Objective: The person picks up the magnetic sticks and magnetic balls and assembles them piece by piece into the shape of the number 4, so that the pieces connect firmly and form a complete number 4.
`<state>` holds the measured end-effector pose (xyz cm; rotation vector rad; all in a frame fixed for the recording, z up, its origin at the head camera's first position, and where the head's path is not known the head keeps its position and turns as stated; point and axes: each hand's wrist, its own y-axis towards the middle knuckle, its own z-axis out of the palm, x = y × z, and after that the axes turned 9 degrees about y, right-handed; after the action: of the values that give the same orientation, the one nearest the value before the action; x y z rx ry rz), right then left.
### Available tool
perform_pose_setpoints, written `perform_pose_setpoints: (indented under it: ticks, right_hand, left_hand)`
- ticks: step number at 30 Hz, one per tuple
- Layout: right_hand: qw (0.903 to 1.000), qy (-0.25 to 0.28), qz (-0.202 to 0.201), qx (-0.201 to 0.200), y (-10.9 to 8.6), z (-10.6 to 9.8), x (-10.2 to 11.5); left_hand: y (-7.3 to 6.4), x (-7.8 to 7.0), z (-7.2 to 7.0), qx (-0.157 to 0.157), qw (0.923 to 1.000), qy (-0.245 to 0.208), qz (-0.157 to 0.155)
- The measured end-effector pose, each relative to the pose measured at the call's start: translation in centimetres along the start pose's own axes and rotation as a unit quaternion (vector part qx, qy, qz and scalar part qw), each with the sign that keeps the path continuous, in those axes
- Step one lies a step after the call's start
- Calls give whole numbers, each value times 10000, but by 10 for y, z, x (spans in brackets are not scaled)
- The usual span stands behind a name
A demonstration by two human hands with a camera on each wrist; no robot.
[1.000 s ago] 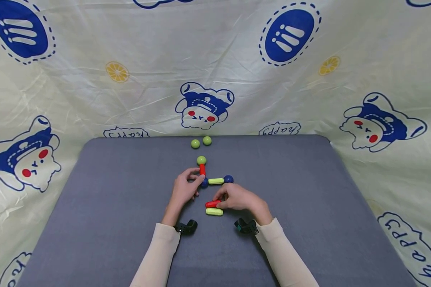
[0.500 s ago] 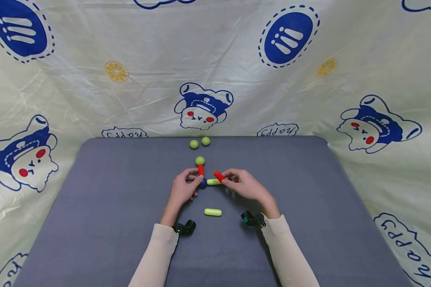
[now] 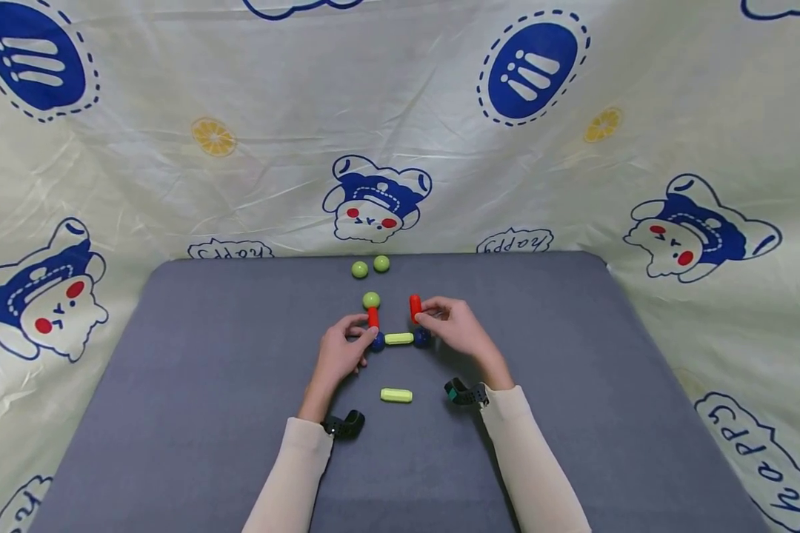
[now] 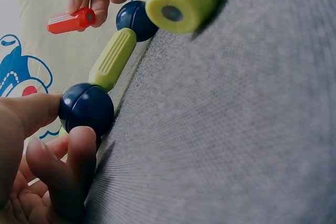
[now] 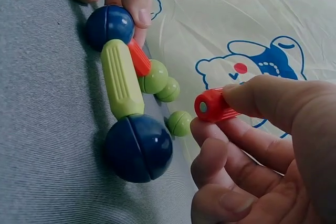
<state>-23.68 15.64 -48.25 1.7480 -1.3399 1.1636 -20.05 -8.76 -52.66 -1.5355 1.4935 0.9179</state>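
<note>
My left hand [image 3: 336,352] holds the left dark blue ball [image 4: 86,107] between thumb and fingers. From that ball a yellow-green magnetic stick [image 3: 398,339] runs right to a second blue ball [image 5: 139,148]. Another red stick [image 3: 373,318] leads away from the left ball to a green ball [image 3: 371,300]. With thumb and fingertips my right hand [image 3: 460,327] pinches a loose red magnetic stick [image 3: 415,306]. It is held above the right blue ball, apart from it in the right wrist view, with its metal end showing.
A loose yellow-green stick [image 3: 396,395] lies nearer to me on the grey table [image 3: 240,414]. Two green balls [image 3: 359,269] [image 3: 381,263] rest by the far edge. A patterned cloth [image 3: 273,185] hangs behind and beside the table.
My right hand has picked up the red stick from beside the loose yellow-green one. It has carried it forward and turned it to point away from me. My left hand stays in place.
</note>
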Motion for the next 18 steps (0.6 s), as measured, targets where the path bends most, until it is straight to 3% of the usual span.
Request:
perform_pose_setpoints:
  ticks: [18]
  right_hand:
    - [9988,358,-244,-229,6,7,-17]
  left_hand:
    - [1,3,-1,60,9999,-36,90]
